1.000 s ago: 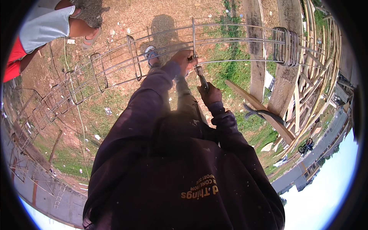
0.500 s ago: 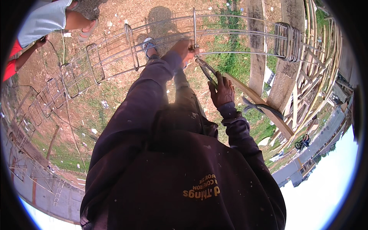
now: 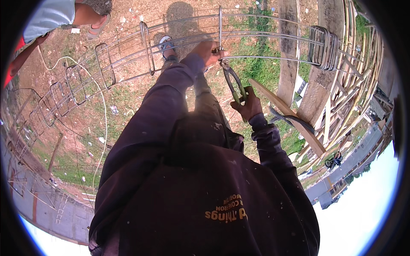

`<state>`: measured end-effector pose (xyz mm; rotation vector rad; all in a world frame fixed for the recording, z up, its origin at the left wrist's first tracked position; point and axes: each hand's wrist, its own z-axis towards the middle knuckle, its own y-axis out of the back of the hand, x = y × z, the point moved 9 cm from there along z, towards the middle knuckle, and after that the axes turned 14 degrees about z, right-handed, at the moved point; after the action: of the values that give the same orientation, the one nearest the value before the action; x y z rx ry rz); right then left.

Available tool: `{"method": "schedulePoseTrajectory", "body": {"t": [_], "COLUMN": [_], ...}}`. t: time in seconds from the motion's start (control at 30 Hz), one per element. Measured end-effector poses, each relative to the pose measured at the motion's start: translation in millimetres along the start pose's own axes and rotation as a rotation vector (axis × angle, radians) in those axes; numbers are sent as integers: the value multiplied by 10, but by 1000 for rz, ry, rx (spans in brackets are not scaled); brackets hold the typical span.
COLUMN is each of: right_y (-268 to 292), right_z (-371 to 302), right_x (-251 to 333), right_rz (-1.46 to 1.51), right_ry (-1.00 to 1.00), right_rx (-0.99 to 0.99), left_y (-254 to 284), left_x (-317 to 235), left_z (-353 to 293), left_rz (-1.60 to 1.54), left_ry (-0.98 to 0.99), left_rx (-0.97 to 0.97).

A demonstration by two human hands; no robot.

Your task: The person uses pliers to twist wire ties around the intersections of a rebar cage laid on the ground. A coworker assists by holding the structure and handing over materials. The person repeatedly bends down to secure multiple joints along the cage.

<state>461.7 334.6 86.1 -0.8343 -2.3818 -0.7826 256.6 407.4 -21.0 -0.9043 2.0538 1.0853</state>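
Observation:
My left hand (image 3: 206, 53) is closed around the corner where an upright steel stirrup (image 3: 220, 26) meets the near long bar of a rebar cage (image 3: 265, 57). Just below those fingers are the jaws of a pair of pincers (image 3: 226, 66), close to the joint; whether they bite on wire is too small to see. My right hand (image 3: 250, 107) grips the pincers' green handles, which stand apart. Several spaced stirrups (image 3: 147, 48) hang along the cage to the left. At its right end, a bundle of stirrups (image 3: 323, 48) is packed together around the bars.
Two thick wooden planks (image 3: 288, 51) lie beneath the cage at right, beside a slanting timber (image 3: 290, 117) and a pile of bamboo poles (image 3: 348, 98). A pale cable (image 3: 105, 123) loops over the ground at left. Another person's leg (image 3: 87, 15) is at the upper left.
My right hand has turned, its fingers curling round the pincers' handles, which now show spread apart. The pale cable at left has shifted. My left hand keeps its hold at the same joint.

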Motion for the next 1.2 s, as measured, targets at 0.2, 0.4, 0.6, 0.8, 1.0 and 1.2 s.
{"method": "schedulePoseTrajectory", "body": {"t": [0.2,0.4,0.6,0.8,1.0,1.2], "right_y": [246,119,-450,153,316,3], "right_z": [-279,-44,-262,-212,-261,-77], "right_x": [482,-118,-288,187,441,-419], "right_rz": [-718,-29,879,-310,-604,738], "right_ry": [379,-60,-597,90,421,-446], "right_rx": [-498,26,525,-187,-336,276], "left_y": [136,96,161,230,208,195], "left_x": [-6,-23,-69,-73,-82,-72], "left_z": [52,4,-15,45,53,-4], "left_rz": [-44,-45,-13,4,2,32], "left_ry": [35,61,4,-40,-54,-3], "left_rx": [-26,31,-51,-84,-61,-80]}}
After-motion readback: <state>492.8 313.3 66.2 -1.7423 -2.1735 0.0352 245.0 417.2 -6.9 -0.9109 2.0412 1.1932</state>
